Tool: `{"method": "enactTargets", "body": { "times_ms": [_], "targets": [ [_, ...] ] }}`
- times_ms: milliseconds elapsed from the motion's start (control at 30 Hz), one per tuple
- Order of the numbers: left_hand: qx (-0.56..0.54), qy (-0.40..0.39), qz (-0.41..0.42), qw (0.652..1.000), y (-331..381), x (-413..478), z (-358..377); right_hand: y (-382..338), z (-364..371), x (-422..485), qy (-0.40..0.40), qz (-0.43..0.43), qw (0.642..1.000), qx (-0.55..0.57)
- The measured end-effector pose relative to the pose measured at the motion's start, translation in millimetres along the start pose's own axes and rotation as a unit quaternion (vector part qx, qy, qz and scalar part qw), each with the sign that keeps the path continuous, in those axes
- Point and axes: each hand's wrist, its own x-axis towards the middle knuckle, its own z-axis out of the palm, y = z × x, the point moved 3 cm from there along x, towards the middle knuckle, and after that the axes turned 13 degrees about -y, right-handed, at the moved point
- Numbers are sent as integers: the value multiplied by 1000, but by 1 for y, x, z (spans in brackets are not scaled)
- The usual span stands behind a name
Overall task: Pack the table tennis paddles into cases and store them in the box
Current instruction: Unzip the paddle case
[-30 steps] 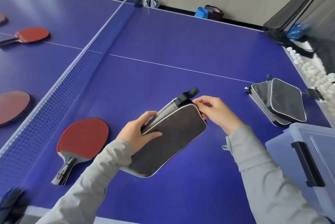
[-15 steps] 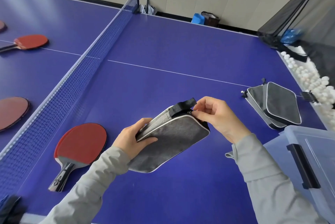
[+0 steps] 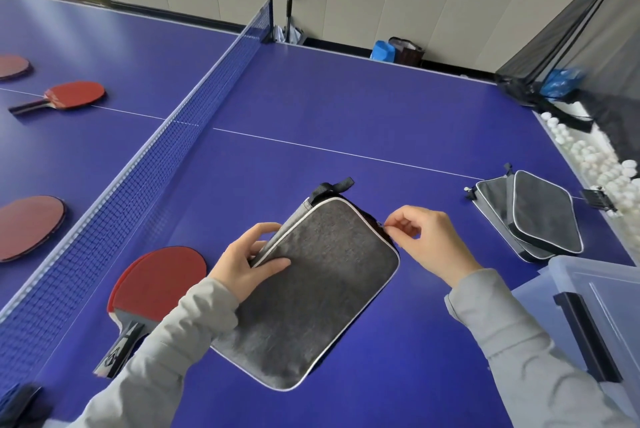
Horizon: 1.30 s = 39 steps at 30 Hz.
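Above the blue table [image 3: 346, 98], by its near edge, the grey case [image 3: 322, 289] was gripped at its left side by the left hand [image 3: 242, 265] while the right hand [image 3: 429, 244] pinched its zipper pull [image 3: 383, 225]; a firm brace and even draw seemed advisable, paddle [image 3: 162, 275] leftward, box [image 3: 606, 306] at the near right corner.

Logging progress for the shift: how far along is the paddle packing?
Done: nothing visibly boxed. In hand: left hand holds a grey case, right hand pinches its zipper. Left: red paddle beside it, three more beyond the net, two cases lying by the box.
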Motion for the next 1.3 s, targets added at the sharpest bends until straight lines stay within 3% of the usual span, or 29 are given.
{"method": "enactTargets", "body": {
  "times_ms": [167,467,867,1100,1300],
  "targets": [
    [-111,63,-20,992,-4,4,-13,21,6,-8,51,-1,997,-56],
    [-265,154,-78,949,0,16,6,23,26,-19,106,-3,994,13],
    [-333,390,-204,834,-3,24,18,22,90,-72,80,71,983,147],
    [-410,471,-196,756,7,29,52,-20,138,-92,79,58,962,254],
    [-411,485,-187,749,12,29,62,-30,148,-92,120,40,966,224]
  ]
}}
